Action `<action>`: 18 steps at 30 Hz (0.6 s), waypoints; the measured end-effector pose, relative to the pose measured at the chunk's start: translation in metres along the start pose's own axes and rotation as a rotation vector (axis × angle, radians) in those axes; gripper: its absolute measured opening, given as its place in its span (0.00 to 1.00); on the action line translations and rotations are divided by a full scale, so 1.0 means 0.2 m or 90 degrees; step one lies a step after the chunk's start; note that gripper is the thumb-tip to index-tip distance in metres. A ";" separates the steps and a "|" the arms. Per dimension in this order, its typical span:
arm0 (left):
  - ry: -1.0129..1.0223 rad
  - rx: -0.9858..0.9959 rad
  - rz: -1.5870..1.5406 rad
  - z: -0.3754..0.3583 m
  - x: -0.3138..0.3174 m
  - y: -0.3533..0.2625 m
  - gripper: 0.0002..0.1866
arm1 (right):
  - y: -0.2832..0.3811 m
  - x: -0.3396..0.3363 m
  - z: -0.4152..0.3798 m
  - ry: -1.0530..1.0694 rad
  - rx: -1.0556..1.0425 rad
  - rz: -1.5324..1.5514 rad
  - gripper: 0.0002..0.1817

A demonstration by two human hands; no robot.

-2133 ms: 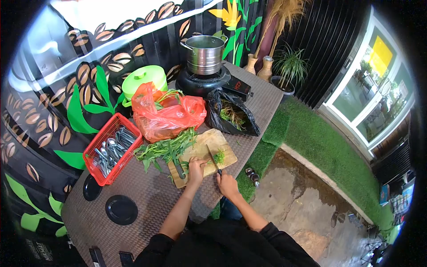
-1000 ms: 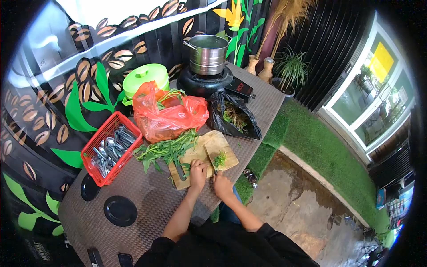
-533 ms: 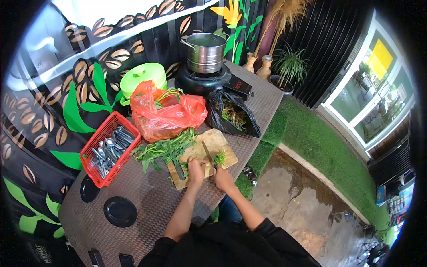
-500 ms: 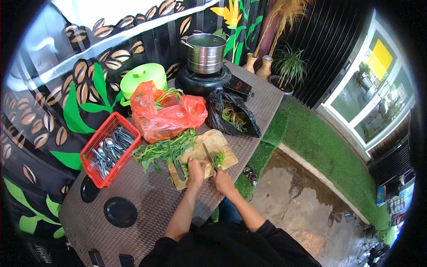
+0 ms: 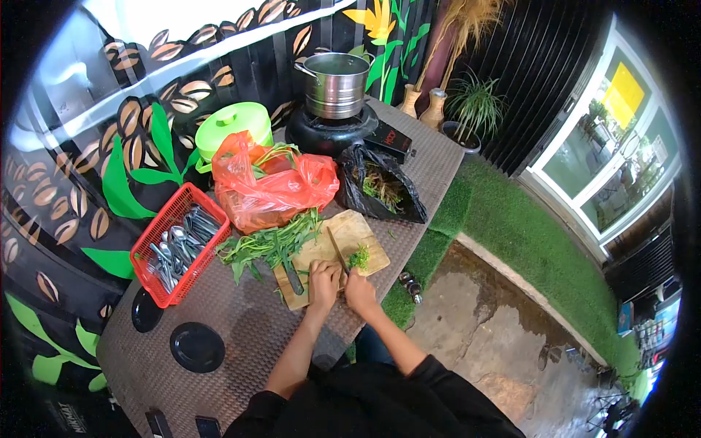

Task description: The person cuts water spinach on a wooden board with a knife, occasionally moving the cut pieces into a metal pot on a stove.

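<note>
My right hand (image 5: pixel 359 292) is wrapped round the handle of a knife (image 5: pixel 336 247), whose blade points up and left over a wooden cutting board (image 5: pixel 365 237). My left hand (image 5: pixel 323 283) is closed on green leafy stems at the board's middle, just left of the knife. Chopped greens (image 5: pixel 358 258) lie in a small pile right of the blade. A heap of long leafy greens (image 5: pixel 270 247) spreads over the board's left edge and the table.
Behind the board stand a red plastic bag (image 5: pixel 270 191) and a black bag (image 5: pixel 381 186) with stems. Further back are a steel pot (image 5: pixel 336 87) on a stove and a green lidded container (image 5: pixel 235 131). A red basket (image 5: pixel 179 244) holds cutlery; black plates (image 5: pixel 197 347) lie front left.
My left hand has shifted slightly, its fingers now closer over the stems. My right hand and the knife have moved slightly up and left.
</note>
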State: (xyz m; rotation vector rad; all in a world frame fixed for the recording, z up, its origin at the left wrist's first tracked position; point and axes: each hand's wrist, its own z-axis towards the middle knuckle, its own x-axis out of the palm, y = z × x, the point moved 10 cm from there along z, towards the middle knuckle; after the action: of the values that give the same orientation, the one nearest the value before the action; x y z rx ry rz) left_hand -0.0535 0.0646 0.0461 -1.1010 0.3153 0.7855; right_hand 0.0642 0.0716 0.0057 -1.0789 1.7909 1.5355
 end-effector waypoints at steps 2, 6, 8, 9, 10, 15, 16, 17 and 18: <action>-0.022 0.033 -0.003 -0.02 -0.02 -0.04 0.07 | 0.02 -0.05 0.02 0.000 -0.049 0.029 0.18; -0.013 0.029 -0.005 -0.01 -0.02 -0.01 0.09 | -0.02 -0.02 -0.05 0.003 -0.010 -0.021 0.19; -0.002 0.030 -0.014 0.00 -0.01 0.01 0.10 | 0.01 0.01 -0.09 0.008 0.020 -0.014 0.19; 0.001 -0.023 -0.070 0.02 -0.02 0.04 0.11 | 0.00 0.02 -0.10 0.013 0.051 -0.008 0.20; 0.004 -0.077 -0.126 0.04 -0.03 0.04 0.13 | -0.01 0.02 -0.08 0.013 0.052 -0.010 0.20; 0.002 -0.119 -0.150 0.05 -0.03 0.05 0.22 | 0.01 -0.04 -0.02 -0.009 -0.043 -0.023 0.20; 0.007 -0.134 -0.147 0.04 -0.02 0.07 0.22 | 0.01 -0.03 -0.04 -0.014 -0.050 -0.042 0.20; 0.013 -0.149 -0.144 0.03 -0.01 0.09 0.22 | 0.02 0.01 -0.05 -0.014 -0.051 -0.043 0.20; 0.012 -0.149 -0.145 0.03 -0.01 0.09 0.22 | 0.03 0.04 -0.08 -0.025 -0.022 -0.052 0.20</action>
State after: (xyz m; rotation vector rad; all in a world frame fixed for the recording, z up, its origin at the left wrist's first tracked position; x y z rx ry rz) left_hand -0.0693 0.0731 0.0374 -1.3380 0.1114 0.6196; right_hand 0.0573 0.0548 0.0056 -1.1173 1.6796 1.5337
